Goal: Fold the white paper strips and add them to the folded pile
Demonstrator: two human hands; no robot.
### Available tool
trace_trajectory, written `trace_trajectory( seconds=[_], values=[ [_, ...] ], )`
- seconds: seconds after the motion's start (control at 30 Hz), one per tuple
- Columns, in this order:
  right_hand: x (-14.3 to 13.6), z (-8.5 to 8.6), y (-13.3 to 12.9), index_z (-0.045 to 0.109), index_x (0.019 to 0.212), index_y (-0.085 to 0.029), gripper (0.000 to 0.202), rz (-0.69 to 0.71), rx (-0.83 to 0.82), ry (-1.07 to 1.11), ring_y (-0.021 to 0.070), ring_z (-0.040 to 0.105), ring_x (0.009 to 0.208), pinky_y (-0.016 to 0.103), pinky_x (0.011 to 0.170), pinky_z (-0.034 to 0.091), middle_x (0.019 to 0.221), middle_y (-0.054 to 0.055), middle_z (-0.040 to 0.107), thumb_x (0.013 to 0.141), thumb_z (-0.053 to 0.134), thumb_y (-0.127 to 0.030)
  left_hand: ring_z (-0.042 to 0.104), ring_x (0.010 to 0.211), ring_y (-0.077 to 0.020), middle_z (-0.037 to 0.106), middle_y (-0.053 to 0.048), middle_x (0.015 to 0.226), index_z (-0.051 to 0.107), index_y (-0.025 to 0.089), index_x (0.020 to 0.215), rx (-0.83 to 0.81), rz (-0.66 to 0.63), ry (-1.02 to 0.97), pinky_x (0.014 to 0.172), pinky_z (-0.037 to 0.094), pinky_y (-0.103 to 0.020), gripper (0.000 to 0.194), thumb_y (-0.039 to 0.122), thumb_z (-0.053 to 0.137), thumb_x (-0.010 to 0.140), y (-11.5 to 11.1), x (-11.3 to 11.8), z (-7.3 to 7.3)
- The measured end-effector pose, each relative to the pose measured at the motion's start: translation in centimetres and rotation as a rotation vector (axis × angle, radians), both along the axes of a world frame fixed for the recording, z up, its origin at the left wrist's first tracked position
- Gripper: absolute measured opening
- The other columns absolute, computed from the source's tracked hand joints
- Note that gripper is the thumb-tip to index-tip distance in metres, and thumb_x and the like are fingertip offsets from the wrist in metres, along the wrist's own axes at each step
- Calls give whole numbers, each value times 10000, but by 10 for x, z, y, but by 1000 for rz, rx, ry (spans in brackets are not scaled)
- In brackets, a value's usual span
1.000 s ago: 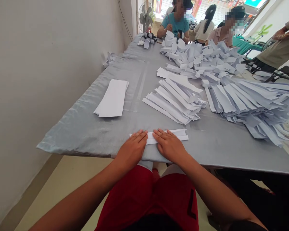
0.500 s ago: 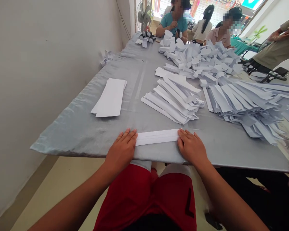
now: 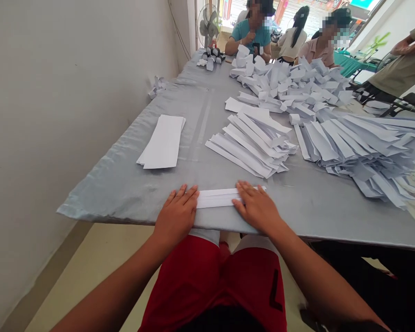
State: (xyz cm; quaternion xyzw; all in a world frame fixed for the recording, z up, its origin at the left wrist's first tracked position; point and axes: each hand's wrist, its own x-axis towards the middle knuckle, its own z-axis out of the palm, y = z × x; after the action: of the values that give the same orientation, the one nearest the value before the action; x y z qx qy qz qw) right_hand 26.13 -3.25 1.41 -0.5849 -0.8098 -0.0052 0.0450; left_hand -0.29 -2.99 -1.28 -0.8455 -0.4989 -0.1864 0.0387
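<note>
Right at the counter's (image 3: 131, 193) near edge, both hands lie flat on a folded paper strip (image 3: 216, 198). The left hand (image 3: 177, 214) covers its left end, fingers together and extended, palm down. The right hand (image 3: 258, 207) presses the right part, fingers slightly spread; the strip's tip peeks out just beyond them. Nothing is gripped, only pinned under the palms. That strip looks light and thin, stiff only along its crease, and likely to slide on the smooth grey cover, so I'd judge the ends best for pinching, or a fingertip under the long edge. Further in, a flat stack (image 3: 162, 142) lies toward the left edge, a fan of folded strips (image 3: 251, 143) mid-counter, a bigger heap (image 3: 359, 143) right. At the far end, curled pieces (image 3: 283, 80) and seated people.
</note>
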Motion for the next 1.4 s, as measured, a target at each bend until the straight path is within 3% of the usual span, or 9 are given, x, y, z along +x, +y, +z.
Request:
trace_trajectory(
  seconds=[0.17, 0.5, 0.6, 0.77, 0.87, 0.97, 1.17, 1.27, 1.4],
  values=[
    [45, -2, -21, 482, 1485, -113, 555, -129, -8, -71, 295, 485, 1406, 549, 1142, 391, 1521, 175, 486, 1049, 341, -425, 546, 1352, -313, 615, -117, 1410, 658, 147, 1309, 9, 25, -16, 1079, 474, -528, 446, 240, 335, 1016, -1, 0, -1],
    [53, -8, -29, 508, 1464, -122, 525, -177, 22, -29, 292, 496, 1398, 550, 1128, 402, 1514, 157, 501, 1042, 349, -390, 545, 1353, -315, 619, -102, 1411, 667, 185, 1301, -14, 93, -25, 1072, 469, -546, 464, 251, 308, 1015, -2, 1, 2],
    [57, -10, -31, 554, 1426, -128, 509, -204, 61, 23, 302, 524, 1370, 548, 1129, 397, 1479, 162, 545, 1020, 387, -385, 539, 1360, -311, 602, -134, 1425, 655, 139, 1315, -26, 129, -35, 1091, 459, -535, 492, 270, 290, 1013, -1, 2, 0],
    [37, -3, -22, 549, 1432, -134, 570, -233, 102, 154, 347, 517, 1360, 567, 1142, 362, 1436, 174, 588, 933, 542, -409, 509, 1387, -314, 570, -181, 1447, 638, 69, 1325, -62, 168, -31, 1125, 430, -511, 533, 293, 282, 998, 2, 4, -2],
    [11, 7, -12, 444, 1515, -184, 724, -105, 10, 238, 343, 444, 1418, 563, 1161, 330, 1516, 149, 512, 887, 637, -488, 501, 1394, -311, 565, -169, 1456, 642, 95, 1326, -66, 162, -20, 1129, 422, -515, 530, 295, 278, 997, 2, 3, 0],
    [-13, 16, -6, 480, 1489, -230, 697, 7, -121, 245, 332, 497, 1360, 572, 1170, 293, 1440, 130, 589, 871, 699, -466, 496, 1399, -310, 571, -153, 1456, 642, 127, 1329, -85, 145, -26, 1130, 417, -522, 519, 311, 285, 999, 1, 3, 3],
    [-27, 24, -6, 573, 1404, -225, 643, 25, -196, 302, 293, 608, 1102, 432, 969, 456, 1206, 120, 670, 810, 777, -363, 474, 1414, -327, 571, -178, 1456, 562, 109, 1399, -181, 144, -134, 1145, 385, -552, 544, 376, 330, 986, 3, 1, 6],
    [-28, 29, -7, 634, 1299, -235, 499, 2, -260, 439, 224, 623, 982, 338, 839, 463, 1136, 76, 674, 812, 739, -265, 487, 1400, -335, 594, -172, 1436, 552, 124, 1395, -277, 138, -283, 1155, 367, -559, 572, 459, 389, 960, 6, -1, 11],
    [-31, 37, -6, 683, 949, -231, 161, -44, -390, 721, 140, 553, 722, 265, 657, 388, 821, -26, 646, 793, 699, -270, 615, 1234, -302, 700, -114, 1286, 547, 183, 1395, -460, 108, -623, 1075, 462, -478, 646, 591, 491, 897, 10, 1, 27]
  ],
)
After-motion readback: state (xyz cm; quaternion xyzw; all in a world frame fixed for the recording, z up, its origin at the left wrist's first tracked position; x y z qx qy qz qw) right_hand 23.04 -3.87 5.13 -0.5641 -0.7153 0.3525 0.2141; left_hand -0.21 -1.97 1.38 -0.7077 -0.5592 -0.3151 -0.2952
